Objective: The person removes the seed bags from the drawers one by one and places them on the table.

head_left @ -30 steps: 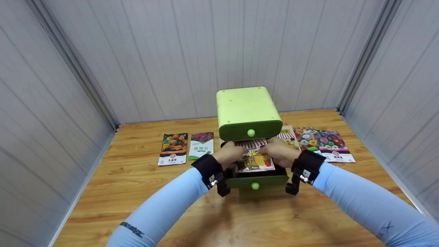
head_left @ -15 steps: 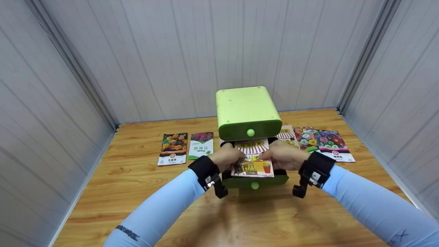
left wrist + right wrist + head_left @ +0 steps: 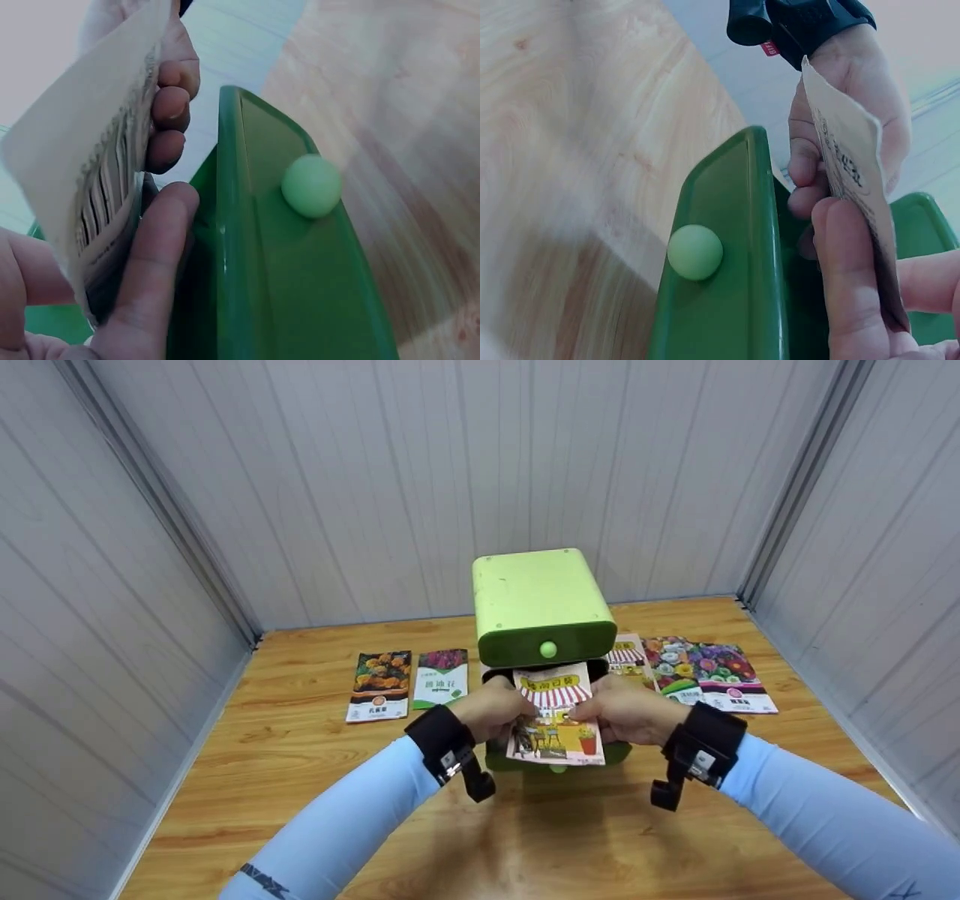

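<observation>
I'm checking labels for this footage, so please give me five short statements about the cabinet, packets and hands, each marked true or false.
1. The left hand and the right hand hold the same awning packet. True.
2. Every drawer is shut. False: the lower drawer stands open.
3. An orange-flower packet lies on the table, left of the cabinet. True.
4. Every knob shown is black. False: the upper knob is light green.
5. The awning packet lies flat on the table. False: the hands hold it tilted at the lower drawer.
</observation>
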Motion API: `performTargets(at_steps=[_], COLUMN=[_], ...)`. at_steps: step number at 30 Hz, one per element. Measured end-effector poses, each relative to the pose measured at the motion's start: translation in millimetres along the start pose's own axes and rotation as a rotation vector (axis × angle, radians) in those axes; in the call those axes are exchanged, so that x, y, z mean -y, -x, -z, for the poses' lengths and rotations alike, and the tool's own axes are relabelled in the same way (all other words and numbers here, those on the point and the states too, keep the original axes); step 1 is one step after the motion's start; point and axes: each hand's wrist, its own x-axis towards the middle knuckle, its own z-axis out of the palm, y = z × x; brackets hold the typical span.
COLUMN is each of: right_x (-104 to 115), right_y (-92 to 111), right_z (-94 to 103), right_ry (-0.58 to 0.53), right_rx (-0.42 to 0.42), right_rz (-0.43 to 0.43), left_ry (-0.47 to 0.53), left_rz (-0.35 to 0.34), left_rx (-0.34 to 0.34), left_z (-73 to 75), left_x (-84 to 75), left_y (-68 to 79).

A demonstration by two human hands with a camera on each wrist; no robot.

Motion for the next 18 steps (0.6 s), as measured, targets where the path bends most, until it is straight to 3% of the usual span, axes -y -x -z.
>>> performTargets(at_steps=[7, 18], right_x=[-1.2, 1.1], right_y=[10.0, 14.0], right_z=[-3.3, -4.3], right_ry=[0.024, 0.105], right_rx=[0.022, -0.027], right_rz=[0.014, 0.115], left_ry=[0.031, 0.1], left_rz=[-0.008, -0.087], left_rx=[0.031, 0.042], left_z=[2.8, 11.6], left_x=[2.3, 5.8], left_y=[10.7, 18.6])
